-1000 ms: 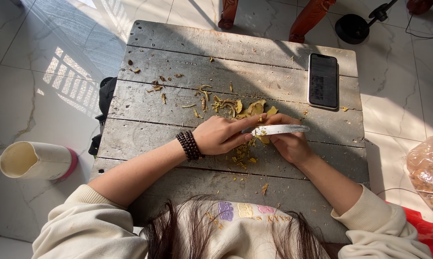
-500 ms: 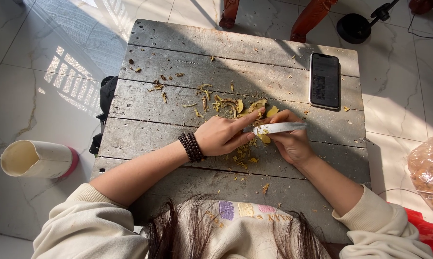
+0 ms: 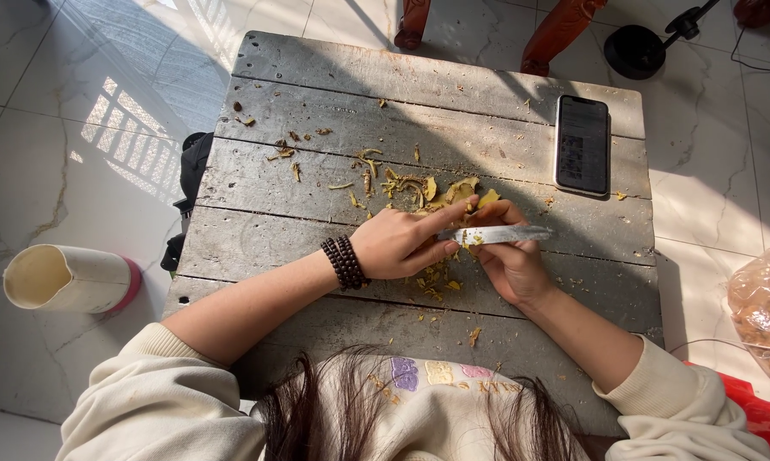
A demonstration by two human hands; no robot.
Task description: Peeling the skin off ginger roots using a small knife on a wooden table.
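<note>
Near the tabletop's middle, the left hand pinches a small, light yellow piece, probably firm yet slippery, while right hand fingers grip the stiff knife.

A phone lies flat on the grey plank worktop at about two o'clock from its middle, near the far right corner. It is a slim upright rectangle with a dark frame, and its screen is lit dimly, showing small pale rows on black. At the picture's four o'clock edge, on the floor beside the worktop, sits a clear plastic bag, rounded and crinkled, full of small tan-brown pieces.
</note>
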